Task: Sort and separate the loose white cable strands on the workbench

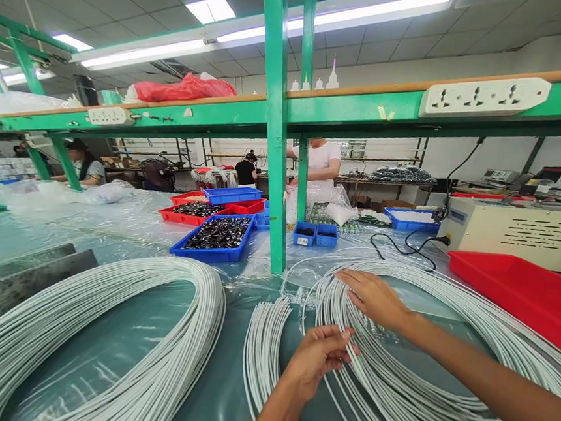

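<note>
A large coil of white cable (424, 388) lies on the right of the bench. At its left side my left hand (320, 354) is closed, thumb and fingers pinched at one or a few strands. Higher up, my right hand (376, 297) rests over the top of the same coil with fingers stretched out, touching the strands. Beside my left hand is a separate bundle of white cable (266, 352), its cut ends fanned at the top. Another big cable coil (205, 309) spreads across the left. Exactly how many strands the left fingers hold is hidden.
A green post (280, 171) rises just beyond the coils. Blue trays (214, 239) and red trays (167, 215) of small parts stand behind. To the right are a red bin (529, 300), a beige machine (523, 232) and black power cords (406, 248). People work farther back.
</note>
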The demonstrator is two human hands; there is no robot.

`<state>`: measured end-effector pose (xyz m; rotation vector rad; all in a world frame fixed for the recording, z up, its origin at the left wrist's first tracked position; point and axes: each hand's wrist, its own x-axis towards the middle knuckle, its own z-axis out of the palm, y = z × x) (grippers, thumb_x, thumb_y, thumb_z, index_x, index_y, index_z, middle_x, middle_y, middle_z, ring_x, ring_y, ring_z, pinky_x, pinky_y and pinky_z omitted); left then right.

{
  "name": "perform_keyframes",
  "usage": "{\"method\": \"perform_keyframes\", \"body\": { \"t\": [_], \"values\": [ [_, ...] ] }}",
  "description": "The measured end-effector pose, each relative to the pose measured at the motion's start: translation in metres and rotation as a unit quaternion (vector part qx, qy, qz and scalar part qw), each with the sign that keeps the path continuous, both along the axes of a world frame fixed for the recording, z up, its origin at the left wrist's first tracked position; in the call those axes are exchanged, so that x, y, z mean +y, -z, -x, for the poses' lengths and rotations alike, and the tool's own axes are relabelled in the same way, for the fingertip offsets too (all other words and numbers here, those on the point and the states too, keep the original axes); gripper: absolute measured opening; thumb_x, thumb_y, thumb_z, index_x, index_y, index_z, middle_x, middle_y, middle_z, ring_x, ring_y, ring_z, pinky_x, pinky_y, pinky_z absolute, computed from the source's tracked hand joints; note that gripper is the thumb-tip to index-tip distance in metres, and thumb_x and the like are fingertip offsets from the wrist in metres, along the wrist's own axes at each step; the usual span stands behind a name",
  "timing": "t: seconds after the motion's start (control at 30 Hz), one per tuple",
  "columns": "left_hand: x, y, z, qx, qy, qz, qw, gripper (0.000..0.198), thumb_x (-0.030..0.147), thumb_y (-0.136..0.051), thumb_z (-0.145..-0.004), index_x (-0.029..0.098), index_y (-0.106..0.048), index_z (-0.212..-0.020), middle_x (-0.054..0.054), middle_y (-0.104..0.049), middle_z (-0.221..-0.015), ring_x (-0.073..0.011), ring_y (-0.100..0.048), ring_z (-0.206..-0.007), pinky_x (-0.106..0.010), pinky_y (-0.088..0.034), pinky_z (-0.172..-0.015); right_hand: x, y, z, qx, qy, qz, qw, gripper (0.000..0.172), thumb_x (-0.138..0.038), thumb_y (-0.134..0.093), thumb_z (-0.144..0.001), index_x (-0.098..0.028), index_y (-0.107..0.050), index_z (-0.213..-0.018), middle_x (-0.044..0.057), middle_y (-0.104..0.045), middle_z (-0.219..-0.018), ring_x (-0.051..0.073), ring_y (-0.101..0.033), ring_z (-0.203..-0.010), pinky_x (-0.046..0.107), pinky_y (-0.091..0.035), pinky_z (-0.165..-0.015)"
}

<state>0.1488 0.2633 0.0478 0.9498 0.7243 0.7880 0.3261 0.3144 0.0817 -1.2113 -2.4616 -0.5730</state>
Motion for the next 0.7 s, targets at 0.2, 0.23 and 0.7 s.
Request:
{"method": "perform_keyframes", "body": {
  "t": [0.2, 0.23, 0.7],
  "values": [
    [0.004, 0.000, 0.001, -0.038, -0.035, 0.027, 0.998, 0.030, 0.032, -0.072, -0.062, 0.011, -0.067, -0.081, -0.002, -0.062, -0.062, -0.0044, -0.049, -0.048, -0.016, -0.040, -0.054, -0.059, 0.003, -0.017, -0.068, -0.219, -0.045, 0.972, 0.025, -0.012, -0.042, -0.085, -0.022, -0.059, -0.100, 0.000, -0.068, -0.089, 0.011, -0.061, -0.074, 0.024, -0.050, -0.063],
    [0.004, 0.000, 0.002, -0.043, -0.037, 0.030, 0.998, 0.030, 0.031, -0.072, -0.063, 0.010, -0.067, -0.084, -0.002, -0.063, -0.063, -0.0044, -0.049, -0.049, -0.016, -0.040, -0.055, -0.069, 0.003, -0.018, -0.080, -0.243, -0.052, 0.965, 0.023, -0.011, -0.044, -0.084, -0.021, -0.058, -0.100, 0.000, -0.068, -0.090, 0.011, -0.061, -0.072, 0.024, -0.049, -0.060],
    [0.004, -0.006, 0.007, -0.087, -0.029, 0.081, 0.992, 0.016, 0.011, -0.058, -0.076, 0.006, -0.067, -0.088, -0.006, -0.066, -0.065, -0.0034, -0.052, -0.047, -0.012, -0.040, -0.048, -0.101, -0.002, -0.007, -0.034, -0.293, -0.124, 0.948, 0.021, -0.013, -0.042, -0.085, -0.011, -0.058, -0.099, 0.005, -0.067, -0.098, 0.017, -0.060, -0.092, 0.028, -0.052, -0.073]
  ]
}}
